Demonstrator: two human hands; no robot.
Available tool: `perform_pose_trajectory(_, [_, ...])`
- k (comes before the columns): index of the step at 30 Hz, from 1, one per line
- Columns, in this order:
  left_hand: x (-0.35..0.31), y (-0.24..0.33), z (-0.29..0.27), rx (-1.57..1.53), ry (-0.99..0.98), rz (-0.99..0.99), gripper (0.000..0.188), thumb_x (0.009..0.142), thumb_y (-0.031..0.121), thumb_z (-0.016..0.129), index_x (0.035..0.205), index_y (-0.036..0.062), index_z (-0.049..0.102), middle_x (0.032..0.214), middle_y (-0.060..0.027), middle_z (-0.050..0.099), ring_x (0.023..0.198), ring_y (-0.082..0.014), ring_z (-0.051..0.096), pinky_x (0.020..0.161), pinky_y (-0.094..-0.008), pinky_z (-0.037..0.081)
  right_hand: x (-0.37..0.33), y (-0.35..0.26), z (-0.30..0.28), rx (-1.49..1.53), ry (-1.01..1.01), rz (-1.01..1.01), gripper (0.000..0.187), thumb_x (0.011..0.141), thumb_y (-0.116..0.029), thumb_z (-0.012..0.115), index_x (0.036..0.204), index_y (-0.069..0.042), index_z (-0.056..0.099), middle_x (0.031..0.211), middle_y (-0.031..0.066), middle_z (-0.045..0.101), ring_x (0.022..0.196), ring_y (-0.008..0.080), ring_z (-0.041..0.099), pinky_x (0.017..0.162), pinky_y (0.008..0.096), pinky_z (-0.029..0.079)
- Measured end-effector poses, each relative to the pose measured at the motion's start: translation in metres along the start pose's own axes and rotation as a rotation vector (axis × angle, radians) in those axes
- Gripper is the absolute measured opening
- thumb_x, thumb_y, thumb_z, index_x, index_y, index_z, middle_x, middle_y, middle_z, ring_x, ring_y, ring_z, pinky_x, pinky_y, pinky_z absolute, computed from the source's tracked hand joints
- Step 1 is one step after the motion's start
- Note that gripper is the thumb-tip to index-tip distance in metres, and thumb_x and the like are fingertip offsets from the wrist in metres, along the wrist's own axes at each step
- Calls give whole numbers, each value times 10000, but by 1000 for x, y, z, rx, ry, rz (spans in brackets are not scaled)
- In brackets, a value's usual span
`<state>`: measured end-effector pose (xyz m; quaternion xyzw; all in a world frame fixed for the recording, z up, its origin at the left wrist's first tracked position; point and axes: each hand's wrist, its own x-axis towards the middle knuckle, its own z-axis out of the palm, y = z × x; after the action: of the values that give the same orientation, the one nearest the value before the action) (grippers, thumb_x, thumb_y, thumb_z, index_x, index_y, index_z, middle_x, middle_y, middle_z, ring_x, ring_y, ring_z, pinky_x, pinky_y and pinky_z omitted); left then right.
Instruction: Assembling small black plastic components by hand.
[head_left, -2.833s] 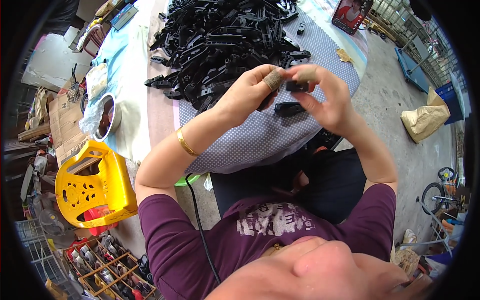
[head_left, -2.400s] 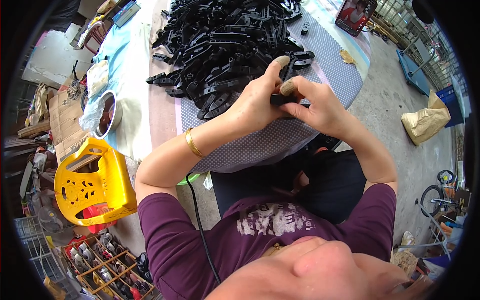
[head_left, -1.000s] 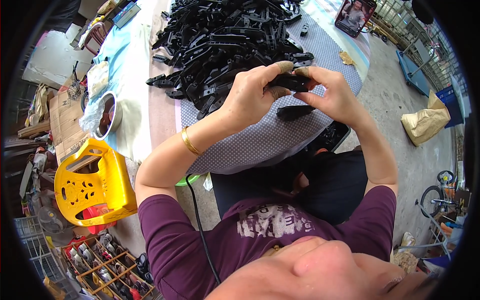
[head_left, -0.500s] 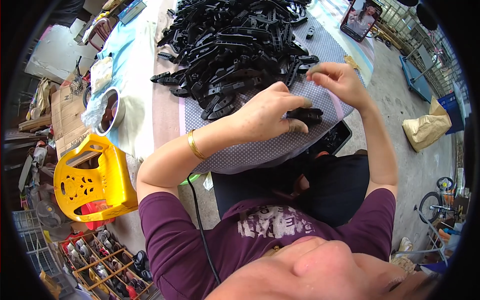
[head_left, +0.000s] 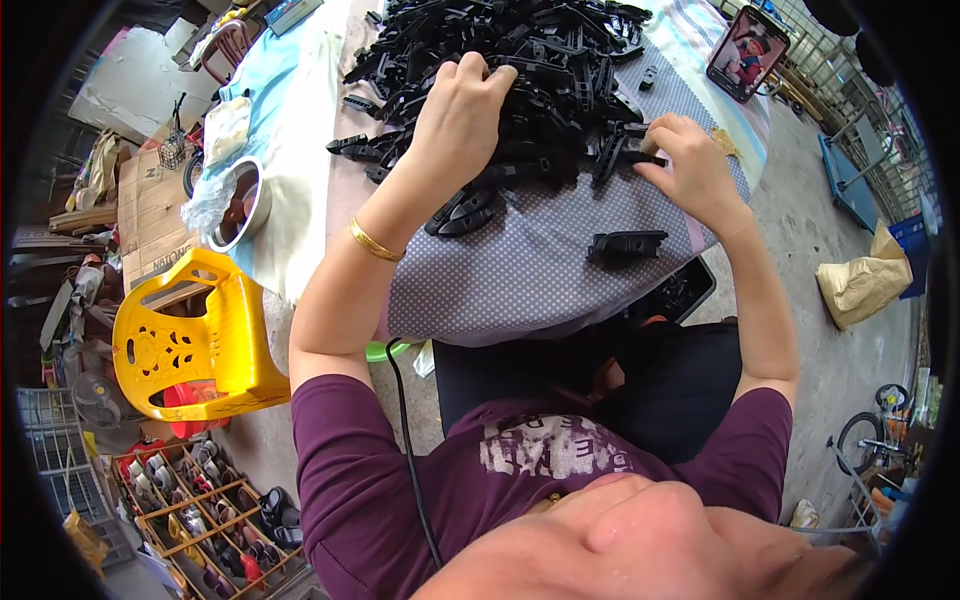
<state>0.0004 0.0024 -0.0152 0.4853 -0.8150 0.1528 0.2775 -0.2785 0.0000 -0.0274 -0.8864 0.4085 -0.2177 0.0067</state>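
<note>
A large heap of black plastic parts (head_left: 560, 100), long and clip-like, covers the far side of the table. My left hand (head_left: 462, 112) reaches onto the middle of this heap with bent fingers; their tips are hidden, so I cannot tell what they touch. At the heap's right edge, my right hand (head_left: 692, 172) pinches a slim black plastic part (head_left: 648, 158) between thumb and fingers. Apart from the heap, a thicker black part (head_left: 627, 244) lies by itself on the dotted cloth near the front right of the table.
The dotted tablecloth (head_left: 480, 290) hangs over the front edge. A phone (head_left: 747, 55) stands at the far right. On the left are a white bowl (head_left: 262, 205) and a yellow chair (head_left: 240, 345). Under the right edge sits a black bin (head_left: 705, 290). A black cable (head_left: 405, 430) runs along my body.
My left hand has let go of the thicker black part near the front and moved far left onto the heap. My right hand has lowered to the heap's edge and taken a slim part.
</note>
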Motion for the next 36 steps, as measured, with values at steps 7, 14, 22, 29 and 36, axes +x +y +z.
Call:
perform_pose_trajectory(7, [4, 2, -9, -194, 142, -15, 310, 721, 18, 632, 1026, 30, 579, 958, -153, 539, 806, -273, 590, 742, -357, 503, -3, -1, -16, 180, -85, 191, 251, 702, -90, 738, 818, 9, 539, 827, 124, 607, 731, 208, 612, 671, 299, 481])
perform_pose_trajectory(14, [6, 28, -18, -634, 176, -329, 291, 781, 46, 654, 1047, 1, 543, 918, -92, 610, 741, -127, 620, 673, -245, 504, -4, -24, -10, 824, 226, 210, 201, 799, -12, 685, 954, 10, 560, 873, 30, 611, 813, 89, 590, 760, 232, 485])
perform_pose_trajectory(22, [7, -1, 0, -1273, 142, -636, 659, 754, -22, 602, 1336, -84, 298, 1001, -151, 573, 688, -116, 574, 624, -229, 499, 0, -47, -5, 713, 262, 92, 232, 799, -28, 688, 1009, 17, 600, 950, 55, 639, 879, 114, 618, 816, 245, 482])
perform_pose_trajectory(29, [5, 36, -18, -1412, 228, -569, 795, 753, -79, 602, 1395, -74, 133, 1165, -162, 483, 848, -138, 585, 710, -236, 530, -3, -56, -3, 786, 360, 60, 263, 800, -42, 695, 1039, 17, 603, 929, 57, 646, 861, 108, 612, 802, 243, 484])
perform_pose_trajectory(36, [-14, 74, -9, -1392, -62, -514, 642, 741, -137, 605, 1329, -16, 379, 1062, -59, 498, 963, -139, 576, 823, -239, 517, -1, -70, -11, 569, 354, 42, 233, 760, -10, 706, 981, 16, 637, 889, 92, 661, 813, 142, 632, 751, 269, 493])
